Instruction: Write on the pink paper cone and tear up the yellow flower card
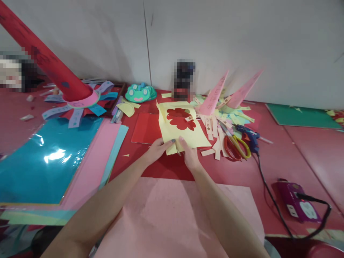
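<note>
A pale yellow sheet (174, 138) with a scalloped opening, through which red shows, lies over red paper (146, 127) in the middle of the table. My left hand (157, 149) pinches the yellow sheet's near edge from the left, fingers closed on it. At the same edge, my right hand (190, 154) grips from the right with its thumb on top. Just below the two hands, something thin and grey shows, too small to make out. Large pink paper (172, 211) spreads beneath my forearms.
Scissors (236, 145), a blue glue gun (248, 138) and paper strips lie right, beside pink cones (215, 98). A purple power box (298, 202) is at the far right. Left are blue sheets (53, 161), green frog cutouts (138, 93) and a tall red cone (53, 64).
</note>
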`<action>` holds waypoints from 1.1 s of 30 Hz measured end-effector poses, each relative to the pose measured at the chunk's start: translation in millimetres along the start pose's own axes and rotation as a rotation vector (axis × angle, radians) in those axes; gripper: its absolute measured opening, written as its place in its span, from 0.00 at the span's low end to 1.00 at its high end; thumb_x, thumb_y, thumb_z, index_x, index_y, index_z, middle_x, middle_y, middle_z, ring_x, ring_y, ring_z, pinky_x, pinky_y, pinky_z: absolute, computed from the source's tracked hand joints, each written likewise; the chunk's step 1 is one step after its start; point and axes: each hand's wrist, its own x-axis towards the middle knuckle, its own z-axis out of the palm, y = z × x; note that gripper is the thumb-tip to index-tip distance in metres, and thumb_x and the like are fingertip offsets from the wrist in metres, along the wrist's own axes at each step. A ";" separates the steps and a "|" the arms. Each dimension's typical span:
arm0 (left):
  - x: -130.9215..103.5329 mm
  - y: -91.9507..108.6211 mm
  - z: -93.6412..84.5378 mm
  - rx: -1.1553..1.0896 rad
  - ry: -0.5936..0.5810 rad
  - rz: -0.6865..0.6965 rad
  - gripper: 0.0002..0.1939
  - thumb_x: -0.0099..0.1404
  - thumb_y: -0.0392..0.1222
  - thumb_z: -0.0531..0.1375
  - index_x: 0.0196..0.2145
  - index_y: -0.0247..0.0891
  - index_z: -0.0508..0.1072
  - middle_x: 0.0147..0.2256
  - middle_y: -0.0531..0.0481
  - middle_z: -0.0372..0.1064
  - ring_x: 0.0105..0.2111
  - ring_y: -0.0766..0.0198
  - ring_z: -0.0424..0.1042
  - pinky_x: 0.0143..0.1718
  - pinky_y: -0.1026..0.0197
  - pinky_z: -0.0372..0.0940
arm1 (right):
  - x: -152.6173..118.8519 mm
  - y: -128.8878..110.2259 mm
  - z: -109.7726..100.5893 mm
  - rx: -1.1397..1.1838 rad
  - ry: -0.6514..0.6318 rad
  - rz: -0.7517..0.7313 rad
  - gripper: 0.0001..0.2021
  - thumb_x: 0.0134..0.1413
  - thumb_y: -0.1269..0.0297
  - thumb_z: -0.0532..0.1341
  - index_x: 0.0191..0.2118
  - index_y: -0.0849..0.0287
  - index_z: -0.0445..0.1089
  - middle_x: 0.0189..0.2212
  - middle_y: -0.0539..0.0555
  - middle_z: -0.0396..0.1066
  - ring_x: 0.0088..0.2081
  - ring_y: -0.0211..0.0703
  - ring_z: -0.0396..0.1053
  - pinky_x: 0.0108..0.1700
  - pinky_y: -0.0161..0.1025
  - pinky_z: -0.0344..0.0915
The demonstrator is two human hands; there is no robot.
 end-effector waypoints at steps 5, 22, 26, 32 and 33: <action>5.3 -6.9 -3.6 0.022 0.104 0.084 0.22 0.55 0.57 0.59 0.38 0.35 0.75 0.36 0.47 0.75 0.39 0.57 0.71 0.41 0.57 0.66 | -5.3 -6.9 4.3 -0.014 0.092 0.012 0.25 0.44 0.53 0.63 0.49 0.56 0.68 0.50 0.54 0.69 0.54 0.47 0.64 0.58 0.46 0.60; 0.6 -1.7 -4.0 -0.133 -0.008 0.051 0.17 0.59 0.51 0.58 0.36 0.33 0.71 0.21 0.52 0.69 0.21 0.62 0.71 0.25 0.60 0.67 | -8.7 -4.7 6.9 -0.062 -0.051 -0.092 0.11 0.51 0.53 0.59 0.30 0.55 0.70 0.24 0.51 0.69 0.35 0.43 0.70 0.37 0.40 0.70; 0.3 -1.7 -4.5 -0.189 -0.039 0.054 0.15 0.60 0.49 0.58 0.35 0.32 0.70 0.21 0.52 0.70 0.19 0.64 0.70 0.22 0.61 0.67 | -8.7 -8.2 7.2 -0.043 -0.121 -0.094 0.14 0.54 0.52 0.56 0.25 0.55 0.66 0.18 0.48 0.63 0.22 0.38 0.63 0.25 0.37 0.66; 2.8 -3.2 -5.7 -0.206 -0.027 0.042 0.14 0.59 0.49 0.59 0.33 0.32 0.69 0.20 0.52 0.69 0.19 0.65 0.69 0.21 0.62 0.66 | -9.1 -12.5 8.7 -0.020 -0.177 -0.090 0.17 0.56 0.52 0.54 0.21 0.55 0.63 0.17 0.47 0.62 0.20 0.36 0.60 0.26 0.38 0.65; 3.0 -3.2 -5.7 -0.198 -0.014 0.034 0.15 0.58 0.49 0.59 0.33 0.33 0.69 0.20 0.52 0.69 0.19 0.65 0.68 0.21 0.63 0.65 | -9.2 -13.3 8.8 -0.029 -0.179 -0.092 0.17 0.55 0.51 0.54 0.21 0.55 0.63 0.17 0.48 0.62 0.20 0.37 0.61 0.27 0.39 0.65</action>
